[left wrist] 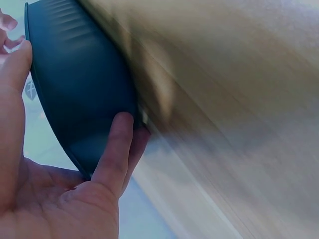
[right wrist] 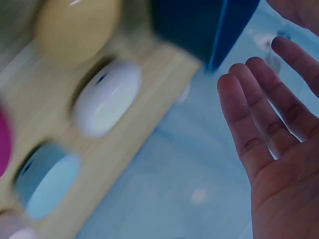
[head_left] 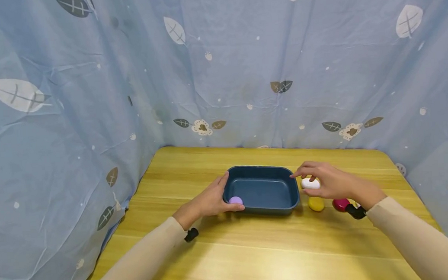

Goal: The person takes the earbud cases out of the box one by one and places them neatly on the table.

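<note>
A dark blue rectangular tub (head_left: 262, 191) lies on the wooden table. At its left end, my left hand (head_left: 214, 198) grips it, thumb at the front and fingers towards the back; in the left wrist view fingers (left wrist: 117, 144) lie against the outer wall. A light purple rounded piece (head_left: 235, 201) shows in the tub's front left corner, just behind the thumb. By the right end hovers my right hand (head_left: 322, 180), fingers extended and holding nothing. Under it sits a white rounded piece (head_left: 310, 184), partly covered by the fingers in the head view.
A yellow rounded piece (head_left: 316, 204) and a magenta one (head_left: 340, 204) lie right of the tub. A light blue piece (right wrist: 47, 180) appears in the right wrist view. Black wrist gear (head_left: 355, 212) hangs below the right wrist. A patterned blue curtain (head_left: 242, 69) surrounds the table (head_left: 232, 252).
</note>
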`<action>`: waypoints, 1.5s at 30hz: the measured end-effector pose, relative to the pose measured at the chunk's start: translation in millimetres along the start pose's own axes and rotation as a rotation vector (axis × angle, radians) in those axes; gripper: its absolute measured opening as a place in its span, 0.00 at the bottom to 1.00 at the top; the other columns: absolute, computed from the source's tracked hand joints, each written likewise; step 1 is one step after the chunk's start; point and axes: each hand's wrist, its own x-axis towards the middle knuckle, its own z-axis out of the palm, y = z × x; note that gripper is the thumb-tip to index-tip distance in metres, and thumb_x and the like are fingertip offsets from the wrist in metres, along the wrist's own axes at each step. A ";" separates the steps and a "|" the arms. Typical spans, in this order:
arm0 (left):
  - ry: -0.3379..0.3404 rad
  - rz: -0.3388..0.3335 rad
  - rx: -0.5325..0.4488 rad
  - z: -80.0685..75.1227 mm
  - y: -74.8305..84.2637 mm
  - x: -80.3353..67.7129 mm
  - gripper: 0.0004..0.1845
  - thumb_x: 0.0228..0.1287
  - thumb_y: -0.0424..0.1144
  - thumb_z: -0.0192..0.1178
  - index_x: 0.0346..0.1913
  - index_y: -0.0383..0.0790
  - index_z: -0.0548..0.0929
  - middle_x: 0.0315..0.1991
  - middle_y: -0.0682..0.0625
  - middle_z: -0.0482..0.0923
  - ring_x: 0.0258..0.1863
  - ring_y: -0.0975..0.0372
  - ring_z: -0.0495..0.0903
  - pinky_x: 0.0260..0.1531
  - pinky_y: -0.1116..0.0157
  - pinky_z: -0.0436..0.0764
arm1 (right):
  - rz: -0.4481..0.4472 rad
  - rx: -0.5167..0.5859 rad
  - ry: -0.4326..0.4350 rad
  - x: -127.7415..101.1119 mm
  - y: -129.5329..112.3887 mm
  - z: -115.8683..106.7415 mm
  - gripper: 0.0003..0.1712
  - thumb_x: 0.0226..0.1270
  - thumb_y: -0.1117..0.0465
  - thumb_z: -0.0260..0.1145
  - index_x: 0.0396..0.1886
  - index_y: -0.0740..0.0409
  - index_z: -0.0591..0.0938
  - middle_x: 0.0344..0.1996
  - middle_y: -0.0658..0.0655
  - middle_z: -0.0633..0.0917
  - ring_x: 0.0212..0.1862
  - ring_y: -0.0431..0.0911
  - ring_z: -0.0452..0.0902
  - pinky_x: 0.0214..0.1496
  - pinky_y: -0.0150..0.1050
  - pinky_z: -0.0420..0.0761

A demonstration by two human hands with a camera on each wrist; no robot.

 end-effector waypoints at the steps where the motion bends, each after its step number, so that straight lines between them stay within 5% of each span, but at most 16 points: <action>1: -0.003 0.004 0.000 -0.3 -0.3 0.2 0.77 0.65 0.75 0.80 0.98 0.41 0.45 0.97 0.34 0.52 0.93 0.40 0.64 0.90 0.40 0.71 | -0.010 0.005 -0.020 7.3 -2.5 2.5 0.27 0.73 0.61 0.86 0.69 0.49 0.92 0.59 0.52 0.91 0.48 0.46 0.89 0.49 0.43 0.95; 8: -0.021 0.023 -0.026 -1.7 -3.3 -0.7 0.77 0.66 0.75 0.80 0.99 0.42 0.43 0.97 0.35 0.52 0.94 0.40 0.63 0.91 0.38 0.70 | -0.037 0.063 -0.152 53.8 -22.6 17.9 0.28 0.78 0.55 0.83 0.75 0.47 0.89 0.63 0.53 0.88 0.55 0.46 0.88 0.56 0.50 0.98; 18: -0.035 0.064 -0.064 -4.5 -10.0 0.1 0.75 0.68 0.73 0.80 0.98 0.41 0.43 0.96 0.36 0.56 0.92 0.41 0.66 0.90 0.38 0.71 | -0.113 0.129 -0.276 105.4 -40.2 38.7 0.30 0.81 0.54 0.81 0.78 0.47 0.86 0.69 0.60 0.86 0.61 0.58 0.90 0.61 0.56 0.96; 45: -0.054 0.133 -0.098 -7.0 -13.7 -0.2 0.74 0.71 0.68 0.80 0.98 0.38 0.41 0.96 0.36 0.53 0.94 0.39 0.61 0.91 0.37 0.69 | -0.209 0.016 -0.520 172.5 -54.5 95.1 0.34 0.78 0.52 0.84 0.80 0.46 0.86 0.78 0.52 0.85 0.81 0.48 0.81 0.86 0.50 0.82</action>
